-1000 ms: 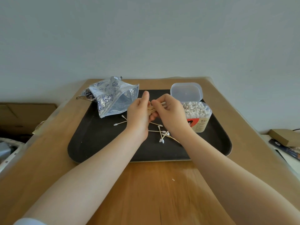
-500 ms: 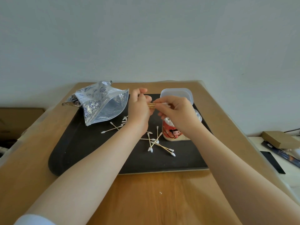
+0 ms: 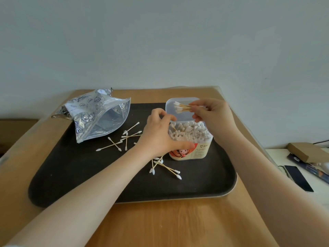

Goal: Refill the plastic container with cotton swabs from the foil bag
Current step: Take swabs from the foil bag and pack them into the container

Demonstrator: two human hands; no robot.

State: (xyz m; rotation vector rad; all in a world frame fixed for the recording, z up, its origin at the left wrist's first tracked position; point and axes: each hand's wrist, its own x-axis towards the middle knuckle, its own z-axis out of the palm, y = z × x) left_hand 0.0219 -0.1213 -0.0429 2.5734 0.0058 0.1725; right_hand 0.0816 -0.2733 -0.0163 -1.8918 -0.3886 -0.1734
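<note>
Two bare hands at work over a clear rectangular plastic container, already packed with upright white-tipped swabs, near the right end of a black tray. Right hand above the container's open hinged lid, fingers pinching a small bundle of wooden-stemmed cotton swabs held level. Left hand curled around the container's left wall, thumb across the front label, steadying it. Left of the container, a crinkled silver foil bag, mouth open and lying on its side. Between bag and container, and in front of it, loose swabs scattered on the tray. Likely risks: little room left inside, so bundle may jam, splay or spill; loose pinch may drop stems.
</note>
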